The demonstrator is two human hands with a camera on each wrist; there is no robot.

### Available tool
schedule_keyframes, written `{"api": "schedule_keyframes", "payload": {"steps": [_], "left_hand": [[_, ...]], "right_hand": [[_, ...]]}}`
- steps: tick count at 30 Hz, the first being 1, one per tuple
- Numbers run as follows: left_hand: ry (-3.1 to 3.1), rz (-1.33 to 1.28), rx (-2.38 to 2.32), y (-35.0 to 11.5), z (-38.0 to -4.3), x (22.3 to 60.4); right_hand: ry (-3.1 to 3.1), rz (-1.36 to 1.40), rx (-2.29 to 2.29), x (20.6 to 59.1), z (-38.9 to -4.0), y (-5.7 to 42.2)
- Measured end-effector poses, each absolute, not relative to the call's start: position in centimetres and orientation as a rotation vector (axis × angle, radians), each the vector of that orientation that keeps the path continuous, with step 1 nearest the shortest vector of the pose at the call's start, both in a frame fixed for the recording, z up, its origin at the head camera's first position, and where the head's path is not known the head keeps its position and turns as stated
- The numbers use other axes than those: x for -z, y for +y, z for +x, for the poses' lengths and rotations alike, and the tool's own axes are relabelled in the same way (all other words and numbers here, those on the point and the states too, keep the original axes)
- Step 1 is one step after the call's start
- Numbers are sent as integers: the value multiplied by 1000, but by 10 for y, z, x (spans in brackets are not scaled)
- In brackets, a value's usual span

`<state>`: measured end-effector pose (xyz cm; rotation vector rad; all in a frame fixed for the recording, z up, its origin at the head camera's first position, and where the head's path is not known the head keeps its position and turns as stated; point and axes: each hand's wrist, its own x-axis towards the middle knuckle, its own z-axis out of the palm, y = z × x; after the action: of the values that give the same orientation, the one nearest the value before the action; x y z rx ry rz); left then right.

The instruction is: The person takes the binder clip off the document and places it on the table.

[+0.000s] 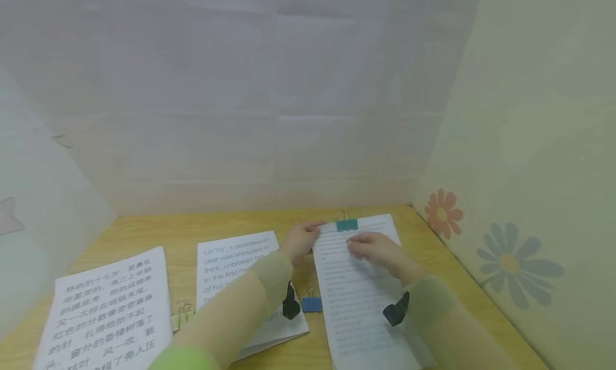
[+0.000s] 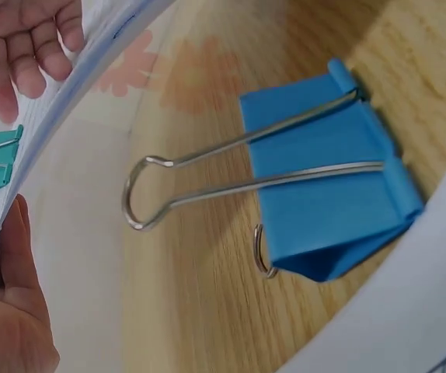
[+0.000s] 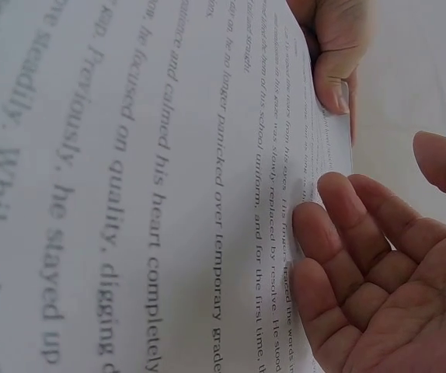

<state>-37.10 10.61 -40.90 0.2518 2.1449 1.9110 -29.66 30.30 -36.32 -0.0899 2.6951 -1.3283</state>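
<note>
In the head view a stack of printed sheets lies on the right part of the table, with a teal binder clip on its top edge. My left hand pinches the stack near its top left corner, thumb on the printed face in the right wrist view. The stack's edge is lifted in the left wrist view. Over the upper page is my right hand, its loosely bent fingers right at the paper and holding nothing. A blue binder clip sits on the table left of the stack.
Left of the stack lies a stack of English sheets, partly under my left forearm. Chinese-printed sheets lie far left, with a yellow binder clip beside them. Walls enclose the table, the right one with flower decorations.
</note>
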Motion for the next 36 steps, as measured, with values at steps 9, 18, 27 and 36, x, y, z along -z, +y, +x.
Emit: {"api": "schedule_keyframes", "payload": {"steps": [9, 18, 27, 36], "left_hand": [[2018, 300, -2003, 96, -352, 397], [2076, 321, -1945, 72, -340, 385], [2103, 317, -1902, 49, -333, 382], [2154, 260, -1872, 26, -323, 378]], "right_hand": [[2649, -103, 1381, 351, -289, 295], [2622, -194, 1397, 346, -282, 283], [2583, -272, 1402, 344, -279, 273], [2567, -301, 1415, 341, -278, 262]]}}
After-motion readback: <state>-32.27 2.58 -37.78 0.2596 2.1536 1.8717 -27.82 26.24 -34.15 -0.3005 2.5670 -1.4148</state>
